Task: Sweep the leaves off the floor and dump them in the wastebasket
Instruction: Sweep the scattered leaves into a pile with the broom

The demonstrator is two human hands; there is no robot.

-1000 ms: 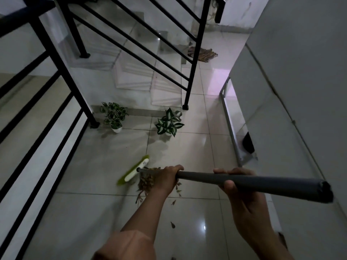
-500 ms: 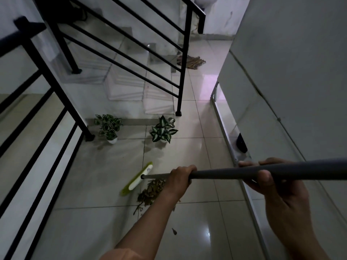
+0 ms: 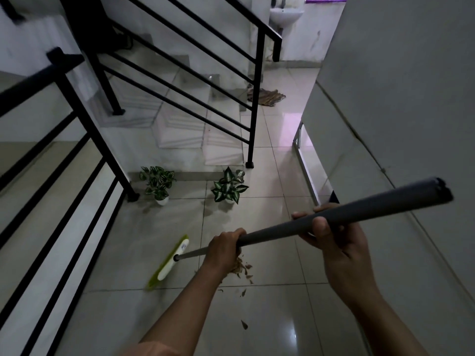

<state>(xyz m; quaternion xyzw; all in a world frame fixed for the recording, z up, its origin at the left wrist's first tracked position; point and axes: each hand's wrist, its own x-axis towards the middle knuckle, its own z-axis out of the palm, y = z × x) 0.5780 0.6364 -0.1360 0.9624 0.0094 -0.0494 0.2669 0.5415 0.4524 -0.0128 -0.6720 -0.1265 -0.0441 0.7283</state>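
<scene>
Head view: my left hand (image 3: 225, 249) and right hand (image 3: 331, 233) grip the broom (image 3: 169, 262); leaves (image 3: 241, 269) are mostly piled mid-floor, strays remain, and no wastebasket is visible, so dumping is left.

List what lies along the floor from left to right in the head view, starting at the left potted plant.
Left potted plant → broom head → right potted plant → loose leaf → floor rag.

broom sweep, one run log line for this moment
left hand grips broom handle | right hand grips handle | leaves piled by broom head
</scene>
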